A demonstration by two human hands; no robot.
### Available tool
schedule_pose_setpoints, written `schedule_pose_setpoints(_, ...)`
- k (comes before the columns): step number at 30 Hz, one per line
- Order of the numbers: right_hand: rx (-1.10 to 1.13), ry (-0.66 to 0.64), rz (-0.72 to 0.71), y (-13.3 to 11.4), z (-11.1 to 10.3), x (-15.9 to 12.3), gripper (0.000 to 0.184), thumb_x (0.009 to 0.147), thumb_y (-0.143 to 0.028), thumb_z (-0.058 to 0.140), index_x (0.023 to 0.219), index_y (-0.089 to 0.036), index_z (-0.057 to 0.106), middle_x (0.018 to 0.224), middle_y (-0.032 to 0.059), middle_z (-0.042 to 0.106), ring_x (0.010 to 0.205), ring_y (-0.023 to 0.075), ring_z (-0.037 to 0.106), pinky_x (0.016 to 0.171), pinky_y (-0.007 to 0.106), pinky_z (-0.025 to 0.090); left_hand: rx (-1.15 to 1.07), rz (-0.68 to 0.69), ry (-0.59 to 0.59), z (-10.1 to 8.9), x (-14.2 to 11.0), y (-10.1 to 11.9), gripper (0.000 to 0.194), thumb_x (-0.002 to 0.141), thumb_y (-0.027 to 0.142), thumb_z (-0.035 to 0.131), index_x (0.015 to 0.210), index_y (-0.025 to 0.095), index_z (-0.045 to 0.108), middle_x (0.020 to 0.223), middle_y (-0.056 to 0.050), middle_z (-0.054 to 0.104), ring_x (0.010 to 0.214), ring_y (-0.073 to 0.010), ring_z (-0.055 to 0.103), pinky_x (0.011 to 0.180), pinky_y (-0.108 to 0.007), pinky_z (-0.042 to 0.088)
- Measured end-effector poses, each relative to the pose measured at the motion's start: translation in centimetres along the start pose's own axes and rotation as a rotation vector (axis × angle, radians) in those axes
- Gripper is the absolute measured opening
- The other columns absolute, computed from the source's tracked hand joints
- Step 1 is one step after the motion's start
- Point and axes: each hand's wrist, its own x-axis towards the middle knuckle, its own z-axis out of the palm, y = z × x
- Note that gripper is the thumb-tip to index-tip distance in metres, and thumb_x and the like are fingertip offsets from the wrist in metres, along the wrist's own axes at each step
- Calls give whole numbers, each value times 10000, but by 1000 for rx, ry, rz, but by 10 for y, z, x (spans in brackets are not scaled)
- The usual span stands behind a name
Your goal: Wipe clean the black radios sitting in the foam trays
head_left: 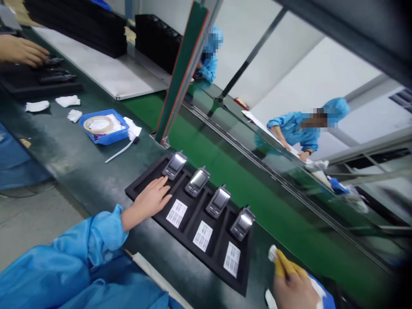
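Observation:
My left hand (pixel 150 198) lies over the left end of a black foam tray (pixel 201 262), fingers stretched out. Its fingertips are at the lower edge of a handheld radio-like device (pixel 174 165) with a lit screen. More such devices sit in the tray's other slots, among them one at the right end (pixel 242 223). Below them are three white label sheets, such as the middle one (pixel 202 236). To the right of the tray, my right hand (pixel 294 279), with yellow covers on its fingers, pinches a small white wipe (pixel 272 253).
A blue bin (pixel 112 136) with a tape roll (pixel 98 124) stands beyond the tray, near crumpled white wipes (pixel 68 101). A co-worker's hand (pixel 24 50) works at another black tray (pixel 41 88). A green post (pixel 182 73) rises behind the bench, before a green conveyor (pixel 257 184).

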Motion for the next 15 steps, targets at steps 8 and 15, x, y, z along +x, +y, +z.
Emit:
schedule_pose_setpoints(8, 36, 24, 153, 33, -23, -91, 358, 815, -483, 428, 817, -341, 756, 742, 127, 659, 663, 291, 642, 567, 455, 491, -197, 385, -63, -6, -19, 50, 258, 917, 380, 526, 1029, 199, 672, 1124, -73, 686, 1089, -225, 597, 1004, -419, 398)
schedule_pose_setpoints(15, 141, 30, 184, -19, -3, -173, 278, 822, -291, 540, 1000, -387, 730, 923, 113, 695, 696, 277, 660, 576, 417, 528, -28, 493, -143, -2, -19, 70, 264, 908, 360, 565, 1098, 185, 620, 850, -27, 672, 799, -182, 597, 757, -331, 385)
